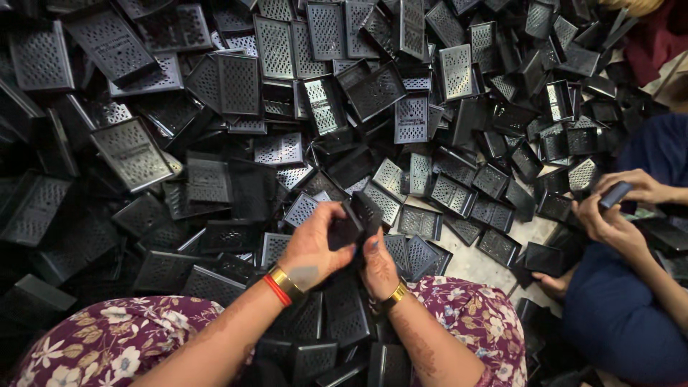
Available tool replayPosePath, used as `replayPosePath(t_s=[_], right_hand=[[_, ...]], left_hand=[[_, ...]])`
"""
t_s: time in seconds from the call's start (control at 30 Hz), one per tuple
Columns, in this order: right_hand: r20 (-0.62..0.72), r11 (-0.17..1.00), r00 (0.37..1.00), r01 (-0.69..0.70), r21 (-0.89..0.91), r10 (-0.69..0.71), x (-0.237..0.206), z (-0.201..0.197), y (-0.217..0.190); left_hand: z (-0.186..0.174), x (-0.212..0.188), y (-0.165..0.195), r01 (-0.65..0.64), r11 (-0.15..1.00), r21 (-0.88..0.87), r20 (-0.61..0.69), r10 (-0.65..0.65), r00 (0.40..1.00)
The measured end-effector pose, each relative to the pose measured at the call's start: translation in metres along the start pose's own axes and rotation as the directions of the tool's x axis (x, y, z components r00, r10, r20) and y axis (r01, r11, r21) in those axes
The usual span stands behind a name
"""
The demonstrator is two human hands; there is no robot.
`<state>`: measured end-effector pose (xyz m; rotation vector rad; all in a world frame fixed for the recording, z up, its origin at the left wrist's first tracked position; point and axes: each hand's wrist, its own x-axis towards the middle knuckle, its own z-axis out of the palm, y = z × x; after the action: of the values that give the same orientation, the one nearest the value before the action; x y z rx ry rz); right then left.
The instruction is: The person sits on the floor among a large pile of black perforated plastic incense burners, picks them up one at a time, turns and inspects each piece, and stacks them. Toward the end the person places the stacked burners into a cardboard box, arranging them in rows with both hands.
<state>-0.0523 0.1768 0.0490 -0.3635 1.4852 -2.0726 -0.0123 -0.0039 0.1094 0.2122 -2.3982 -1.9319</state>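
— What lies around the hands?

— A deep heap of black perforated trays point(132, 153) covers the floor point(476, 265), stacked and tipped at every angle, running from the far edge right up to the person's knees. Only a small bare patch of pale floor shows, near the right side. More trays lie under and between the forearms, so the hands work just above the pile.

— Anyone else?

— At the right edge a second person in dark blue sits close, their two hands point(616, 208) closed on a small dark piece point(615, 194).

— And the piece in hand?

— A small black plastic part point(357, 218), boxy, with the same matt dark finish as the heap; its holes are hard to make out from here. It sits low in the middle of the view, above the pile, between both hands.

— The fingers?

— The left hand point(312, 247) curls its fingers round the part's left side, gripping it. The right hand point(378, 265) pinches the right side, thumb up against it. Both wrists wear gold bangles, the left also a red one.
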Motion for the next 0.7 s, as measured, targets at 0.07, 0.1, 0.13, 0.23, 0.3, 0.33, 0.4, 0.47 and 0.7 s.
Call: replayPosePath(t_s=[0.07, 0.1, 0.13, 0.23, 0.3, 0.33, 0.4, 0.47, 0.7], right_hand=[[-0.080, 0.946, 0.990, -0.086, 0.313, 0.117, 0.001, 0.001, 0.003], [-0.067, 0.976, 0.994, -0.068, 0.208, 0.083, 0.001, 0.001, 0.004], [-0.052, 0.994, 0.997, -0.044, 0.102, 0.049, 0.002, 0.000, 0.004], [0.007, 1.000, 1.000, 0.019, -0.005, -0.019, 0.003, 0.000, 0.001], [0.030, 0.995, 0.999, 0.025, -0.096, -0.022, 0.004, 0.002, -0.003], [0.032, 0.982, 0.999, 0.014, -0.187, -0.008, 0.004, 0.004, -0.007], [0.069, 0.918, 0.996, 0.080, -0.389, -0.057, 0.004, 0.009, -0.014], [0.162, 0.775, 0.972, 0.233, -0.588, -0.170, 0.001, 0.013, -0.023], [-0.013, 0.707, 0.994, 0.067, -0.704, -0.107, 0.000, 0.015, -0.030]], left_hand=[[-0.004, 0.003, 0.002, 0.009, 0.924, -0.383, -0.045, -0.028, 0.999], [-0.005, 0.003, 0.003, 0.073, 0.904, -0.421, -0.009, -0.085, 0.996], [-0.006, 0.003, 0.003, 0.137, 0.880, -0.455, 0.031, -0.138, 0.990], [-0.005, 0.003, 0.001, 0.132, 0.899, -0.417, 0.023, -0.134, 0.991], [-0.001, 0.002, -0.003, 0.128, 0.910, -0.394, -0.047, -0.159, 0.986], [0.000, 0.002, -0.005, 0.158, 0.899, -0.409, -0.093, -0.213, 0.973], [0.001, 0.003, -0.011, 0.157, 0.852, -0.500, -0.163, -0.271, 0.949], [0.002, 0.005, -0.016, 0.086, 0.769, -0.633, -0.212, -0.279, 0.937], [-0.002, 0.005, -0.025, -0.003, 0.978, -0.208, -0.277, -0.056, 0.959]])
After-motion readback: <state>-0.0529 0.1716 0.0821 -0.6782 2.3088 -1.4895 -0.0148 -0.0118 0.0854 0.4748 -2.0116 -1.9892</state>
